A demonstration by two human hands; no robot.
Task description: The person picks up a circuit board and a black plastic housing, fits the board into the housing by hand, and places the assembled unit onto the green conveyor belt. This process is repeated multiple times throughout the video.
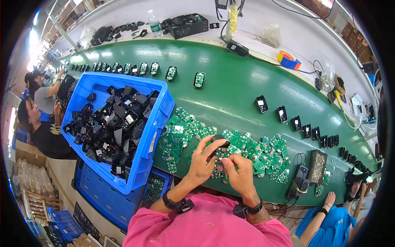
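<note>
In my left hand [200,161] is a small black plastic housing [222,143], gripped between thumb and fingers above the heap of parts. My right hand [240,172] is closed just beside it, thumb and index finger pressed together. Whatever those fingertips hold blends into the green boards behind them. Around and beyond both hands spreads a loose heap of green circuit boards [269,158]. To the left, a blue bin [140,162] is filled with black housings [119,119], some with thin wires showing.
Rows of black housings with boards [171,73] and with white labels [282,114] line the green belt [230,90]. A black power unit [299,181] and a box of small metal parts [317,166] stand at right. Other people sit at left and right.
</note>
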